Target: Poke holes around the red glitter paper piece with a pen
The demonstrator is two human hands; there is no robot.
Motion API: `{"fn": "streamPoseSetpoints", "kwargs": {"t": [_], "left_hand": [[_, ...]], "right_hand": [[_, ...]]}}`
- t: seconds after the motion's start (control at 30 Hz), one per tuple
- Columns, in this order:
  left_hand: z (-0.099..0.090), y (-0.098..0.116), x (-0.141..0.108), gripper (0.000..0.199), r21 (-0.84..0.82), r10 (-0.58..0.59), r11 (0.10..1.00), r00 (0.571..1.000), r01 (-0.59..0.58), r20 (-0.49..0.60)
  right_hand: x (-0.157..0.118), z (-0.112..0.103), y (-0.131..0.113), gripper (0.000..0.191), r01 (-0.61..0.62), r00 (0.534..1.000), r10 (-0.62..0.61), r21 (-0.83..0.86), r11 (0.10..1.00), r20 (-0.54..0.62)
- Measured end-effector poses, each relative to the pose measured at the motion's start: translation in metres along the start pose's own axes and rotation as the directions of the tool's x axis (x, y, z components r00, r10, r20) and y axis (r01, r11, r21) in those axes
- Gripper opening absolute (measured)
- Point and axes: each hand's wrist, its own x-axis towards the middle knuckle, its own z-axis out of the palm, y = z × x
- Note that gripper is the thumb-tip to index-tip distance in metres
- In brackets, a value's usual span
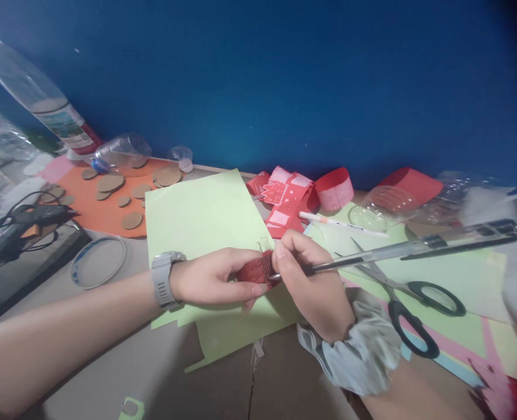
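Observation:
Over a light green paper sheet (201,216), my left hand (217,277), with a grey watch at the wrist, grips a small red piece with a dark dotted pattern (255,270) between thumb and fingers. My right hand (313,280) is closed around a clear pen (389,252), its tip pointing left at the patterned piece and its cap end far out to the right. The right fingertips meet the upper right edge of that piece. A small bit of green shows by these fingertips; whether it is pinched I cannot tell.
Black-handled scissors (389,283) lie open at the right on coloured paper. Red paper strips (288,198) and a white marker (341,224) are behind my hands. Cardboard discs (109,182) rest on orange paper (85,201) at left, near a tape ring (98,262) and tall bottle (48,102).

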Motion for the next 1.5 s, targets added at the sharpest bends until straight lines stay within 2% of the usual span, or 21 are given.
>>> {"fn": "streamPoseSetpoints", "kwargs": {"t": [0.2,0.53,0.87,1.03,1.23,1.5], "left_hand": [[-0.0008,0.0007,-0.0006,0.018,-0.092,0.022,0.995,1.000,-0.023,-0.012],[-0.0002,0.0006,0.0000,0.022,-0.108,0.028,0.994,1.000,-0.029,-0.013],[-0.0022,-0.0001,-0.0003,0.021,-0.002,0.100,0.995,0.994,-0.100,0.031],[-0.0013,0.0013,-0.0003,0.021,0.033,0.087,0.995,0.994,-0.089,0.064],[-0.0024,0.0008,0.0001,0.019,0.039,0.085,0.995,0.995,-0.087,0.056],[-0.0028,0.0008,-0.0016,0.017,0.056,0.072,0.996,0.996,-0.075,0.054]], "right_hand": [[0.0006,0.0008,0.0016,0.028,-0.016,1.000,0.016,0.001,1.000,-0.014],[-0.0014,-0.0006,0.0001,0.029,-0.015,1.000,0.016,0.028,0.999,-0.014],[-0.0020,0.0010,0.0011,0.028,0.030,0.998,-0.028,0.041,0.999,-0.048],[-0.0042,0.0005,0.0008,0.028,0.039,0.999,-0.037,0.034,0.999,-0.036],[-0.0028,0.0013,0.0025,0.027,0.028,1.000,-0.028,0.010,1.000,0.001],[-0.0029,0.0032,0.0015,0.028,0.037,0.999,-0.037,0.006,0.999,-0.010]]}}
